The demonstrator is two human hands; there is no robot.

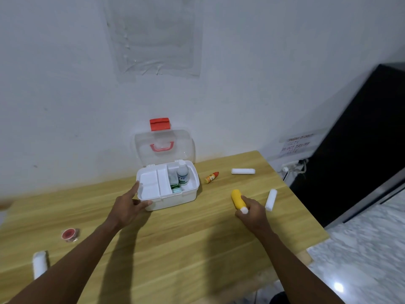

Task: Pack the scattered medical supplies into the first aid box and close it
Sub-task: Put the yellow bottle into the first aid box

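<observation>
The white first aid box (175,199) stands open near the wall, its clear lid (164,148) with red latch tilted back. Inside are a white tray, a white bottle (183,175) and a green packet. My left hand (131,205) rests against the box's front left corner, fingers spread on its wall. My right hand (252,212) grips a yellow bottle with a white cap (238,199), lifted slightly to the right of the box. An orange dropper bottle (211,177) and two white gauze rolls (243,171) (271,199) lie to the right.
A red tape roll (69,234) and another white gauze roll (39,264) lie at the wooden table's (175,249) left front. The table's right edge drops to a marble floor. A black cabinet (361,139) stands to the right, with a socket on the wall.
</observation>
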